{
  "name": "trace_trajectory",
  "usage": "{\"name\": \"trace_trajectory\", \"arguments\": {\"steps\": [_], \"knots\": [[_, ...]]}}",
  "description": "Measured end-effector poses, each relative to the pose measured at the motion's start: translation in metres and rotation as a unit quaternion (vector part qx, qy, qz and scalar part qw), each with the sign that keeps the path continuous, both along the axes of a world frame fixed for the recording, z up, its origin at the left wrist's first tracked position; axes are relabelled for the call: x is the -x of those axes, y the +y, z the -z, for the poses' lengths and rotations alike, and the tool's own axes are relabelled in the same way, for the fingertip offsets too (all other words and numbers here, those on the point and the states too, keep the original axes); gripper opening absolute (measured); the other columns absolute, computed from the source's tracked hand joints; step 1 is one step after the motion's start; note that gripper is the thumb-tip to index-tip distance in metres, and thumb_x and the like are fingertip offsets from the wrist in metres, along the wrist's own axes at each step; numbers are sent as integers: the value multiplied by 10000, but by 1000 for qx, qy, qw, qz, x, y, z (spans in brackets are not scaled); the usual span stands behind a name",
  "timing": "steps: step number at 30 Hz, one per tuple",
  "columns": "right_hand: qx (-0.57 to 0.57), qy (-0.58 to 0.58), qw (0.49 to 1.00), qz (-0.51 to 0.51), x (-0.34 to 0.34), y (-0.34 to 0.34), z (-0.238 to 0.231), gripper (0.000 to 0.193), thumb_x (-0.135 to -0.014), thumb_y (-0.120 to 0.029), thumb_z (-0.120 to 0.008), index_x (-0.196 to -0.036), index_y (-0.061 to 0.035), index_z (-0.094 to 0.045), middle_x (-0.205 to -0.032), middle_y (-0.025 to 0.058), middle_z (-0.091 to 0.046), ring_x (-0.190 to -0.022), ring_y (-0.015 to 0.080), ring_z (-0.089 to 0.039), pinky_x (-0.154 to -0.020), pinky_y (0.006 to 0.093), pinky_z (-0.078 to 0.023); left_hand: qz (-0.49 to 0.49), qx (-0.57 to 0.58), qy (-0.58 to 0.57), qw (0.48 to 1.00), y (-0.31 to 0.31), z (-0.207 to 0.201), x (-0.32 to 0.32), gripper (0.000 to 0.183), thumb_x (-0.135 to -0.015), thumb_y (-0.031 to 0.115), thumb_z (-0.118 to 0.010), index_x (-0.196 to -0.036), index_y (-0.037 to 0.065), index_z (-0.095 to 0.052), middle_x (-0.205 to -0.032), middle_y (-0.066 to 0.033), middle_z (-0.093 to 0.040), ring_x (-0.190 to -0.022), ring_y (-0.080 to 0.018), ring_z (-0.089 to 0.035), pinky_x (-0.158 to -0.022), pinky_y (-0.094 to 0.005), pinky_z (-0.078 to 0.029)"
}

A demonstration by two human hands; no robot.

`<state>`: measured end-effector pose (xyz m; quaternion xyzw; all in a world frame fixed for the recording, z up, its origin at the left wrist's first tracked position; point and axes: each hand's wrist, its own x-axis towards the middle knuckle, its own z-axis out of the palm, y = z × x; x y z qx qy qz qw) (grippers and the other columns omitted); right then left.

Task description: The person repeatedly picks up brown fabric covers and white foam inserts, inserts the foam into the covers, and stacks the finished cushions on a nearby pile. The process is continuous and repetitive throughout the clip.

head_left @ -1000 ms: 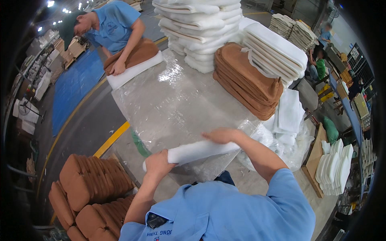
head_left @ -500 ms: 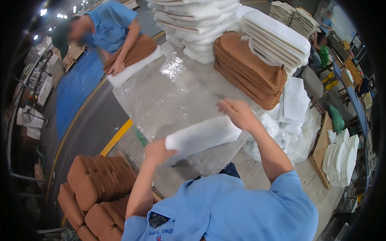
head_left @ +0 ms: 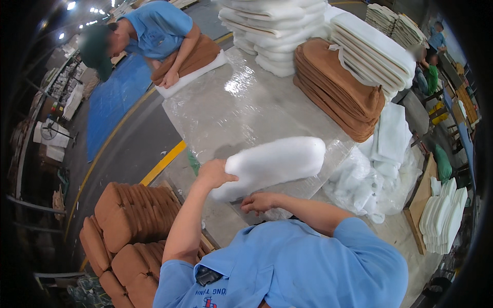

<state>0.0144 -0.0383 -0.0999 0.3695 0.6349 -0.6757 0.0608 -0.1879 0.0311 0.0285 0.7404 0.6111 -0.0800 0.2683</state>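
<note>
A white padded sheet (head_left: 282,160), thick and soft with rounded ends, lies at the near part of the plastic-covered table (head_left: 215,113). Its left end is in my left hand (head_left: 214,174), with the thumb on top and the fingers hidden beneath. Close to my body, just below the sheet's near edge, my right hand (head_left: 258,203) is loosely bent. Its fingers are a little apart and nothing shows in them.
Brown cushion covers (head_left: 334,90) are stacked at the far right, beside tall white pad piles (head_left: 280,36). Brown cushions (head_left: 136,218) stand at lower left. Bagged white pads (head_left: 370,179) lie on the right. Across the table, a co-worker (head_left: 159,31) presses a brown cover onto a white pad.
My right hand has swung from the sheet's right end back toward my body. The sheet now shows more of its broad face. The whole view has shifted slightly.
</note>
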Motion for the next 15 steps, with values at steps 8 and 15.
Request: {"name": "trace_trajectory", "arguments": {"steps": [8,15], "knots": [[-409,77,883,215,-104,5,-126,244,-1023,-238,-666,-1159,-50,-743,-1040,116,-756,-959,333,-697,-832,449,-539,17,-37,9,999,-11,1,-14,613,-733,483,-878,-1208,114,-764,-1142,-197,-766,-1089,-394,-716,-919,-487,-560],[-401,-83,822,396,-202,50,-80,507,-1079,-491,-506,-886,-101,-767,-907,201,-745,-875,461,-678,-820,542,-532,16,-22,-29,999,-17,-9,-17,765,-649,321,-946,-1319,54,-691,-1201,-211,-749,-1130,-401,-700,-949,-456,-546]]}}
